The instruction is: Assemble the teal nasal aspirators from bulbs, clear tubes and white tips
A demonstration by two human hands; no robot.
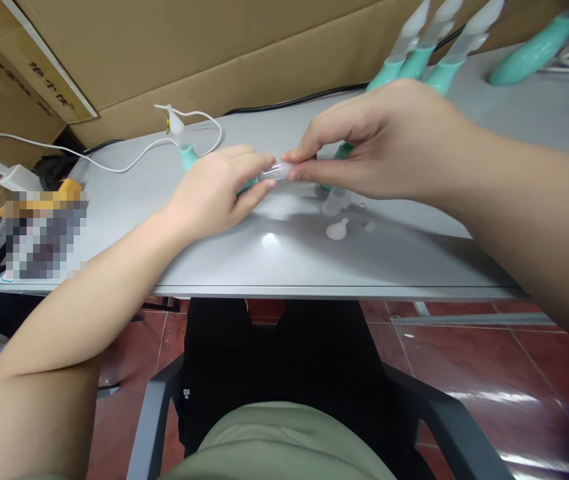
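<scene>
Over the middle of the table, my left hand (214, 190) is closed round a teal nasal aspirator (249, 185), most of which the fingers hide. Its clear end (275, 172) points right, toward my right hand (389, 143). Thumb and forefinger of that hand pinch the tip of this clear end; the exact piece between them is hidden. Below my right hand lie a clear cup (333, 202), a white soft nozzle (337, 230) and a small whitish piece (369, 227). Another teal body (343, 152) is partly covered by the right hand.
Several teal aspirators with white nozzles (481, 17) stand at the back right; one teal body (534, 57) lies beyond them. At left, a white cable (129, 167) runs from an adapter (21, 179) past another aspirator (187, 157). Cardboard (214, 53) lines the back.
</scene>
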